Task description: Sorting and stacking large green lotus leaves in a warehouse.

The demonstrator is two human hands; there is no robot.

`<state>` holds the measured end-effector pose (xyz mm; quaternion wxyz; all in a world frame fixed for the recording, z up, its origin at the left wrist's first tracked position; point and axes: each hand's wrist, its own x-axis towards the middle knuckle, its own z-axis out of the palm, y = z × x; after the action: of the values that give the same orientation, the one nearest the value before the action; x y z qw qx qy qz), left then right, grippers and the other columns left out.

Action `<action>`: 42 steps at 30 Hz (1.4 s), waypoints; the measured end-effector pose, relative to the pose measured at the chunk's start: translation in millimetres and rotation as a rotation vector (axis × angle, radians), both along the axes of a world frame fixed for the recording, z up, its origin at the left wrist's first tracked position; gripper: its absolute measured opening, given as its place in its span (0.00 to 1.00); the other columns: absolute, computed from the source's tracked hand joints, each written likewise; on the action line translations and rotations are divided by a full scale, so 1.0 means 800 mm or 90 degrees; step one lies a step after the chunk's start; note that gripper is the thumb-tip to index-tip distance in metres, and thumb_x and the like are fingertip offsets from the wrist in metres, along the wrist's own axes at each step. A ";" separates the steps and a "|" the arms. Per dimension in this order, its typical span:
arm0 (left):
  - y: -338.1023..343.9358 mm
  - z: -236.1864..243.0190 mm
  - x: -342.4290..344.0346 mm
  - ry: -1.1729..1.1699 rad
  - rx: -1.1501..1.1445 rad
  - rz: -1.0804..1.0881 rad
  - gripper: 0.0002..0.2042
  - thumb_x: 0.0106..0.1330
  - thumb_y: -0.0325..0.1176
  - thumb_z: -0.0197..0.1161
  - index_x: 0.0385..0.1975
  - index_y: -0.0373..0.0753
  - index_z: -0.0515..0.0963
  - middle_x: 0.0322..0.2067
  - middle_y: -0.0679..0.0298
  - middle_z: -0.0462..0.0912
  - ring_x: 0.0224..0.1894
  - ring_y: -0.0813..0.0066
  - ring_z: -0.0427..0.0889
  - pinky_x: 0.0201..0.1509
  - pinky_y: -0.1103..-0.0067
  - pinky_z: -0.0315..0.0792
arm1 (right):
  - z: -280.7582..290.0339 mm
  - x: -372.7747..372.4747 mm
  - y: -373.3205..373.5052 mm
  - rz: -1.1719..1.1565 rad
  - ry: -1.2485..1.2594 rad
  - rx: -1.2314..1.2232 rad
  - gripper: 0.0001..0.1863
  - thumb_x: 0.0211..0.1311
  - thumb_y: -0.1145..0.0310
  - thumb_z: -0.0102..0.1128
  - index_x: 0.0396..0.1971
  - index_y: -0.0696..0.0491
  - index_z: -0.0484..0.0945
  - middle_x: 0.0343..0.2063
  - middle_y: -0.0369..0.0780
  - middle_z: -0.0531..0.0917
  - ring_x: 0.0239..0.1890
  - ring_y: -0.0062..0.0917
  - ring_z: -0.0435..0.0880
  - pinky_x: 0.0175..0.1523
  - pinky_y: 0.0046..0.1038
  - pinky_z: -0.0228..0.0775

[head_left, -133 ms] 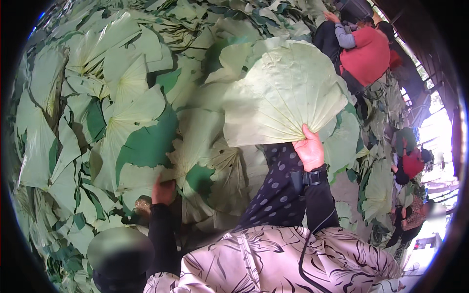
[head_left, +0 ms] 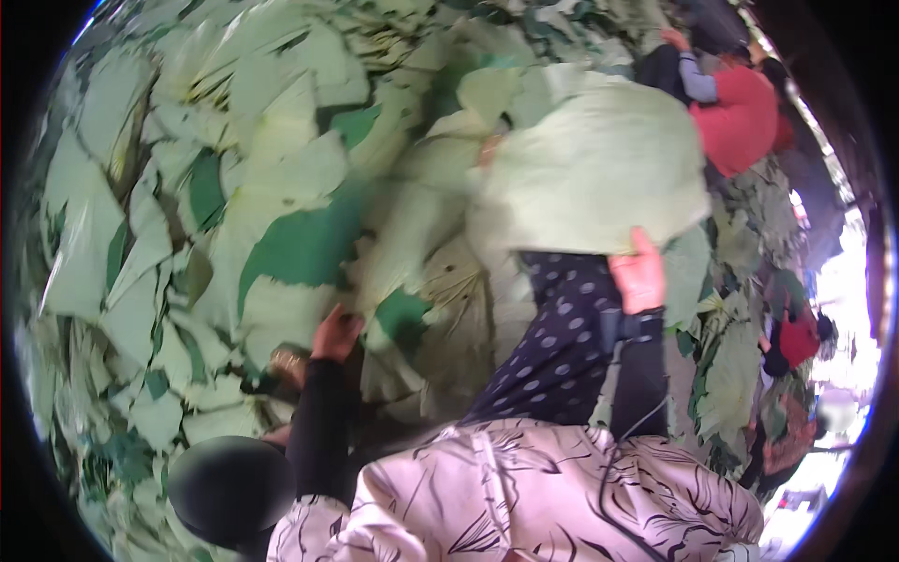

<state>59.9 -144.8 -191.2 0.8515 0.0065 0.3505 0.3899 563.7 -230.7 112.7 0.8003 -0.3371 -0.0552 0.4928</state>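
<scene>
Pale-green leaf extends past dotted trousers; right hand apparently pinches its near edge. Left hand beside heaped leaves; I cannot tell its grip. Likely step: handling one leaf; next move calls for steady support.

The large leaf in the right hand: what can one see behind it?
Below the leaf, dotted trousers emerge; other leaves show past its upper left edge. What lies directly behind its middle is covered, so it cannot be seen.
</scene>
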 end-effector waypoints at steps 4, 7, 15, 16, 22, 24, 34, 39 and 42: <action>0.011 0.070 0.080 -0.050 -0.024 0.050 0.11 0.65 0.32 0.48 0.43 0.32 0.67 0.36 0.56 0.73 0.39 0.65 0.74 0.51 0.70 0.70 | 0.022 0.121 -0.027 -0.060 -0.114 0.042 0.28 0.58 0.63 0.54 0.55 0.60 0.58 0.54 0.47 0.66 0.58 0.34 0.63 0.64 0.43 0.50; 0.019 0.086 0.096 0.286 0.272 0.109 0.07 0.62 0.30 0.52 0.31 0.31 0.71 0.26 0.61 0.75 0.26 0.74 0.74 0.35 0.78 0.72 | 0.026 0.038 0.031 -0.137 -0.089 -0.175 0.34 0.57 0.58 0.55 0.59 0.58 0.53 0.53 0.46 0.66 0.59 0.31 0.62 0.64 0.45 0.45; 0.020 0.303 0.215 0.349 0.840 -0.279 0.13 0.57 0.24 0.57 0.43 0.32 0.72 0.45 0.57 0.73 0.46 0.72 0.72 0.49 0.78 0.66 | -0.081 -0.181 0.069 0.164 -1.222 -0.244 0.23 0.50 0.59 0.59 0.42 0.58 0.71 0.37 0.50 0.75 0.40 0.42 0.74 0.43 0.32 0.66; 0.044 0.299 0.197 0.413 0.921 -0.255 0.15 0.56 0.26 0.59 0.44 0.33 0.72 0.48 0.56 0.72 0.48 0.70 0.71 0.51 0.77 0.65 | -0.089 -0.164 0.071 0.099 -1.171 -0.367 0.17 0.53 0.59 0.57 0.33 0.59 0.77 0.26 0.47 0.79 0.30 0.39 0.79 0.35 0.33 0.68; 0.149 0.130 -0.084 1.487 0.204 -0.031 0.30 0.51 0.47 0.62 0.47 0.29 0.68 0.50 0.41 0.68 0.52 0.52 0.69 0.57 0.67 0.62 | 0.006 0.040 0.050 -0.271 -0.101 -0.157 0.25 0.56 0.56 0.57 0.46 0.60 0.68 0.37 0.45 0.78 0.42 0.33 0.77 0.49 0.38 0.69; 0.133 0.108 -0.161 1.259 0.171 -0.265 0.29 0.53 0.46 0.60 0.48 0.29 0.69 0.49 0.43 0.70 0.51 0.54 0.71 0.55 0.69 0.65 | 0.020 0.025 0.046 -0.213 0.018 -0.172 0.26 0.58 0.56 0.54 0.49 0.59 0.65 0.41 0.46 0.77 0.47 0.35 0.74 0.54 0.41 0.64; 0.009 0.254 0.174 0.919 1.218 -0.383 0.12 0.55 0.28 0.50 0.40 0.45 0.74 0.26 0.60 0.70 0.36 0.67 0.71 0.54 0.64 0.62 | -0.031 -0.180 0.097 0.301 -0.281 -0.317 0.34 0.55 0.53 0.58 0.58 0.53 0.58 0.49 0.39 0.71 0.50 0.24 0.69 0.51 0.37 0.60; -0.117 0.117 0.238 0.774 1.240 -0.599 0.13 0.52 0.28 0.53 0.39 0.37 0.74 0.34 0.53 0.72 0.38 0.60 0.73 0.48 0.69 0.67 | -0.034 -0.198 0.112 0.419 -0.436 -0.224 0.33 0.53 0.56 0.59 0.53 0.62 0.62 0.49 0.42 0.71 0.52 0.22 0.67 0.53 0.25 0.59; -0.123 0.165 0.211 0.590 0.918 -0.733 0.18 0.49 0.29 0.58 0.43 0.34 0.73 0.42 0.49 0.71 0.44 0.55 0.71 0.48 0.70 0.67 | -0.084 -0.169 0.098 0.487 -0.530 -0.255 0.26 0.54 0.67 0.57 0.51 0.66 0.65 0.44 0.42 0.75 0.47 0.21 0.72 0.52 0.20 0.60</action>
<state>228.3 -243.4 -59.2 0.4839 0.8322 0.2708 -0.0002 428.4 -152.2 45.3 0.3982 -0.6024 -0.3876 0.5730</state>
